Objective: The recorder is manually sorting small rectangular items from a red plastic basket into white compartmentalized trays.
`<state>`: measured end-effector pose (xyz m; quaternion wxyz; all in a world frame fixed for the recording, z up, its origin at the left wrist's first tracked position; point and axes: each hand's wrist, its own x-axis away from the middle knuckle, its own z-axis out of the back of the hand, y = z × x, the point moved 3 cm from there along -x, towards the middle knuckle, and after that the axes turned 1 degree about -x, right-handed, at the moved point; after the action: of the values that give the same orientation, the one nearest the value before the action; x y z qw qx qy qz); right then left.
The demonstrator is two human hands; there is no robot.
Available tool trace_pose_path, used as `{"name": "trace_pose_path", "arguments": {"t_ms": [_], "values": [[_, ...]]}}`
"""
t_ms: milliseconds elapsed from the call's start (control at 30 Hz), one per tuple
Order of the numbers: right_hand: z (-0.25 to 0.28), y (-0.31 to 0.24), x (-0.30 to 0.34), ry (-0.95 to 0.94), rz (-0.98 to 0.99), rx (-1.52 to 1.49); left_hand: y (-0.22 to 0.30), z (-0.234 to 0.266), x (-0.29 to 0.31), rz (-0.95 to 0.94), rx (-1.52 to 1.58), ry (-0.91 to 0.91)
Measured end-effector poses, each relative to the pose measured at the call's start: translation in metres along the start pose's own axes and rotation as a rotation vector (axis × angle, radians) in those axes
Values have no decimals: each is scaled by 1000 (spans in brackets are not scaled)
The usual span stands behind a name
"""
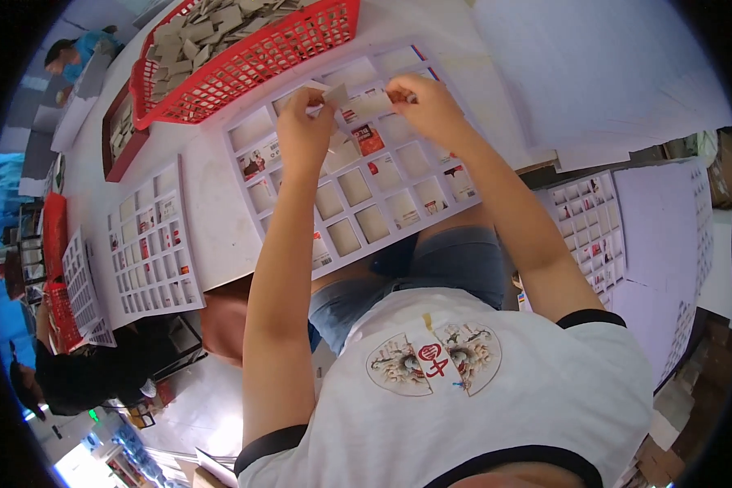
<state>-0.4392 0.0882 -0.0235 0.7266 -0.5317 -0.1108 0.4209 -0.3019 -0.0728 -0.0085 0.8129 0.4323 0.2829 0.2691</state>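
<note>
While both forearms reach up over the white table (211, 236), the person's left hand (305, 130) and right hand (427, 106) meet above a white grid tray (358, 163) of square pockets. Between them they hold small pale cards (358, 104), the fingers of each hand pinched shut on an end, just above the tray's upper rows. Some pockets hold red-printed packets, others tan squares. A red plastic basket (252, 53) heaped with grey-brown card pieces sits just beyond the tray. Another grid tray (150, 240) lies to the left on the table, well apart from the hands. A stack of white sheets (594, 73) lies to the right.
</note>
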Motion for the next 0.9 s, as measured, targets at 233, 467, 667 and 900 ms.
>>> {"name": "trace_pose_path", "arguments": {"t_ms": [233, 467, 667, 900], "values": [[52, -18, 79, -418, -104, 18, 21, -18, 114, 86, 117, -402], [41, -18, 84, -527, -162, 135, 29, -31, 142, -61, -105, -424], [26, -16, 99, -432, -71, 207, 27, -32, 154, -232, -255, -240], [29, -39, 126, -484, 291, 633, 28, -31, 162, -379, -485, -205]]}}
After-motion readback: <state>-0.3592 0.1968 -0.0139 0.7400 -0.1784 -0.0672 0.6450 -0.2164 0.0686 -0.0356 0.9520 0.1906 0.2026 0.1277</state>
